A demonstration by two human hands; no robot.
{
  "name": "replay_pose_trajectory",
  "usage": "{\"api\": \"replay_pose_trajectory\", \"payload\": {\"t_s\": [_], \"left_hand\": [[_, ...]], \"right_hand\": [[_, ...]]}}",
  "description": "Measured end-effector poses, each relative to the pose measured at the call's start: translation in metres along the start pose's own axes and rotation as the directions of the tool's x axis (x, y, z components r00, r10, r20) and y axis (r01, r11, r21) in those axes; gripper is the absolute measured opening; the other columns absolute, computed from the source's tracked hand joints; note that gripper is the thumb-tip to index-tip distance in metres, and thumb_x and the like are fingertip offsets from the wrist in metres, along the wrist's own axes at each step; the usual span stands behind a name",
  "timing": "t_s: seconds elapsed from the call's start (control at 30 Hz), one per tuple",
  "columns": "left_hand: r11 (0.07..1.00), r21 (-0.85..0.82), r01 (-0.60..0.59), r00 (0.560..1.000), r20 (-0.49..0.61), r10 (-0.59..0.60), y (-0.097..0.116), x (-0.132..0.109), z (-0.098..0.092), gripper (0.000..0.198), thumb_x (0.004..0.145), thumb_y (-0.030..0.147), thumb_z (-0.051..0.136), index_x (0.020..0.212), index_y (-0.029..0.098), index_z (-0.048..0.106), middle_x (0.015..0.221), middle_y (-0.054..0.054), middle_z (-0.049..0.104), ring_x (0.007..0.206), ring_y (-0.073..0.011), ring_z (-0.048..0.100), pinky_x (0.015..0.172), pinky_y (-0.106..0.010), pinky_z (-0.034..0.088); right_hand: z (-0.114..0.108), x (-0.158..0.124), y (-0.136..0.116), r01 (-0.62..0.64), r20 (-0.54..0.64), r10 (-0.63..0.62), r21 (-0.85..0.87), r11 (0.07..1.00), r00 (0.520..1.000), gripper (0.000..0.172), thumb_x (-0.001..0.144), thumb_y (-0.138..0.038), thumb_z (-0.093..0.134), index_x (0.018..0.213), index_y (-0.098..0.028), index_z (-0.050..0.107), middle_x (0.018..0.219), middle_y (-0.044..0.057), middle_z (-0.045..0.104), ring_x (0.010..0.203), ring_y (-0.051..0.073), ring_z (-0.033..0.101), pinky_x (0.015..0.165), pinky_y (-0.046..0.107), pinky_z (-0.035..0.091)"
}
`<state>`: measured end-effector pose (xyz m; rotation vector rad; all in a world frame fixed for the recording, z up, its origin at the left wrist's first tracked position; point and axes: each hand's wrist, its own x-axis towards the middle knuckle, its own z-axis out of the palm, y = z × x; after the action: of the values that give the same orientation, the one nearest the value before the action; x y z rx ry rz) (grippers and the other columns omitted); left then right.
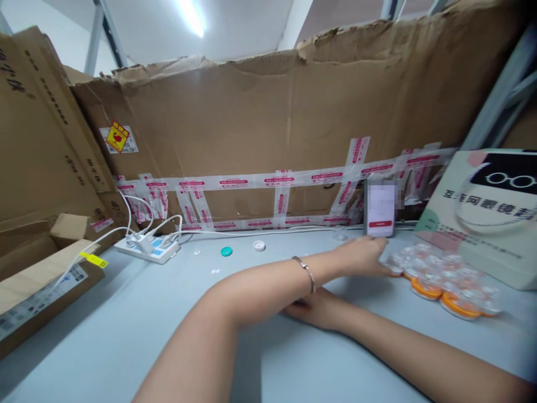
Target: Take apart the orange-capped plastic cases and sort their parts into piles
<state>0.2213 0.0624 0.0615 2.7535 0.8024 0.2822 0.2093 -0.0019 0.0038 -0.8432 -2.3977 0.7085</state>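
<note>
My left hand (364,256), with a silver bracelet on its wrist, reaches across to the right over my right hand. Its fingers are stretched out and somewhat blurred, at the left edge of a cluster of clear plastic domed cases (447,274) with orange rims. Whether they touch the nearest case I cannot tell. Lower down, my right hand (321,309) rests by the tabletop, partly covered by my left wrist. Its fingers are curled inward, and what they hold, if anything, is hidden. Just behind my left hand a phone (381,210) stands upright.
On the grey table (168,324) lie a teal ring-shaped piece (226,252), a white round piece (259,245) and small clear bits (215,271). A power strip (149,246) with white cables sits left. Cardboard (251,129) walls the back; a printed bag (486,218) stands right.
</note>
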Motion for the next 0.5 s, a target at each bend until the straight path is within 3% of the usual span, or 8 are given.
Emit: {"api": "replay_pose_trajectory", "payload": {"t_s": [0.17,0.37,0.5], "left_hand": [[0.998,-0.041,0.052,0.996,0.075,-0.049,-0.004,0.03,0.022,0.055,0.072,0.035,0.062,0.117,0.011,0.043,0.113,-0.016,0.057,0.102,-0.0271,0.054,0.077,-0.032,0.046],[0.984,-0.07,0.165,0.983,0.096,-0.158,-0.003,0.033,0.027,0.044,0.075,0.04,0.055,0.109,0.014,0.048,0.109,-0.014,0.059,0.096,-0.0258,0.057,0.068,-0.03,0.047],[0.988,-0.069,0.135,0.989,0.075,-0.13,-0.004,0.029,0.019,0.039,0.071,0.039,0.058,0.101,0.014,0.052,0.101,-0.012,0.061,0.092,-0.0238,0.057,0.068,-0.028,0.046]], "right_hand": [[0.0,-0.003,0.005,-0.053,0.038,0.052,0.047,0.997,0.998,0.041,0.076,-0.03,0.048,0.116,-0.021,0.052,0.113,0.007,0.062,0.107,0.027,0.054,0.095,0.042,0.039],[0.005,-0.007,0.015,-0.156,0.047,0.155,0.016,0.988,0.987,0.046,0.078,-0.04,0.049,0.12,-0.021,0.051,0.123,0.01,0.055,0.118,0.031,0.044,0.101,0.044,0.033],[0.003,-0.005,0.011,-0.103,0.023,0.102,0.018,0.995,0.995,0.044,0.078,-0.031,0.049,0.119,-0.018,0.051,0.123,0.011,0.054,0.115,0.032,0.047,0.096,0.045,0.037]]}}
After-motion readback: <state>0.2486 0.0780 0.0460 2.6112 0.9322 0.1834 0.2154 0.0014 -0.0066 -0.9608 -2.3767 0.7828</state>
